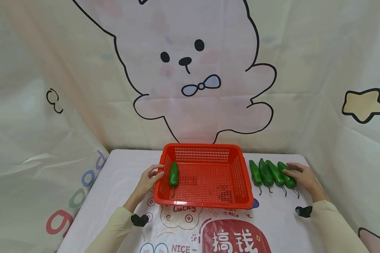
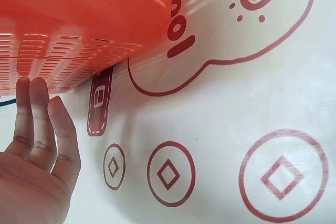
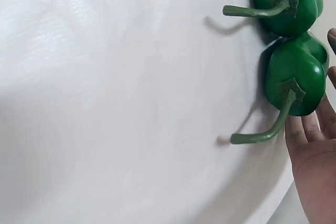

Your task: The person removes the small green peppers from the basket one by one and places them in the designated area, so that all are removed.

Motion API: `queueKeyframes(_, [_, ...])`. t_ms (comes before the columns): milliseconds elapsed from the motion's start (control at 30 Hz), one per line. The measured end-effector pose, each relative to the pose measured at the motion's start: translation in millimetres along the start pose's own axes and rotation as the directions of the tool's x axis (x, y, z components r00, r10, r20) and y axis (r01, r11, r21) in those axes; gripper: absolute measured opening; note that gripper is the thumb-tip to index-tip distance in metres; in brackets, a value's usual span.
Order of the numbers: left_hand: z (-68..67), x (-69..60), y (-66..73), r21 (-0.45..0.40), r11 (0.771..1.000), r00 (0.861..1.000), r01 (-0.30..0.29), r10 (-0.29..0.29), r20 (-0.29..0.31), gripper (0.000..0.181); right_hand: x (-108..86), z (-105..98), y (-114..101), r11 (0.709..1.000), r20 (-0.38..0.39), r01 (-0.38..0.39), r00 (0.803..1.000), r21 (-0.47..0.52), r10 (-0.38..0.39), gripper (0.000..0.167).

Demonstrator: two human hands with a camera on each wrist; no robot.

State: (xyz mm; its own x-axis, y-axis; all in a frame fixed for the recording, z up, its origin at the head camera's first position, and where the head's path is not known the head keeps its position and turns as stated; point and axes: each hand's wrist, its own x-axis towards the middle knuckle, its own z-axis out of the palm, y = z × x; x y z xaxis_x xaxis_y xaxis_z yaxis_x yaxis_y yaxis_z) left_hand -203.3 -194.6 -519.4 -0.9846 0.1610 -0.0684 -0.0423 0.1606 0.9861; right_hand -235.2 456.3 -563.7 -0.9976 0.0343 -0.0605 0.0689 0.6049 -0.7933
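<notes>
A red plastic basket [image 1: 202,205] with perforated walls stands on the table, and one green pepper [image 1: 174,174] lies inside near its left wall. My left hand [image 1: 149,180] is at the basket's left side; the left wrist view shows its fingers [image 2: 41,114] extended against the outer wall. To the right of the basket, several green peppers [image 1: 266,174] lie side by side with their stems toward me. At the rightmost pepper [image 3: 296,77] is my right hand [image 1: 304,177], its fingers loosely spread over and beside it. Part of that hand falls outside the right wrist view.
The white table cover [image 1: 130,158] carries red printed drawings and lettering. Behind the table hangs a curtain [image 1: 202,116] with a cartoon animal, and more printed sheeting [image 1: 35,140] borders the left side.
</notes>
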Motion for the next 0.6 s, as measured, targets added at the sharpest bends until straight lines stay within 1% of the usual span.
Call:
queueKeyframes(200, [-1.8,8.2,-21.8,-0.007,1.0,0.999,-0.012,0.012,-0.029,0.041,-9.4,-6,-3,1.0,-0.025,-0.001,1.0,-0.026,0.0,0.071])
queueKeyframes(267, [-2.3,9.6,-25.6,0.001,1.0,0.999,-0.011,0.011,-0.04,0.041,-11.3,-8,-1,1.0,-0.045,0.007,0.999,-0.014,-0.007,0.068])
queueKeyframes(300, [-2.6,9.9,-26.6,0.004,1.0,0.999,-0.011,0.011,-0.045,0.041,-12.1,-9,-1,1.0,-0.06,0.008,0.998,0.01,-0.007,0.067])
queueKeyframes(400, [-2.5,10.8,-27.6,0.01,1.0,0.998,-0.007,0.008,-0.058,0.039,-14.4,-12,-2,0.996,-0.116,0.053,0.992,0.065,-0.045,0.06])
queueKeyframes(467, [-2.4,11.0,-27.2,0.011,1.0,0.998,-0.009,0.009,-0.065,0.038,-16.5,-13,-6,0.99,-0.153,0.088,0.986,0.11,-0.07,0.051])
queueKeyframes(533, [-2.3,11.0,-27.1,0.009,1.0,0.998,-0.011,0.011,-0.069,0.037,-19.1,-13,-11,0.977,-0.176,0.127,0.98,0.173,-0.096,0.039])
queueKeyframes(600, [-2.0,11.2,-27.2,0.009,1.0,0.997,-0.01,0.011,-0.07,0.037,-21.9,-12,-17,0.954,-0.187,0.153,0.977,0.256,-0.106,0.028])
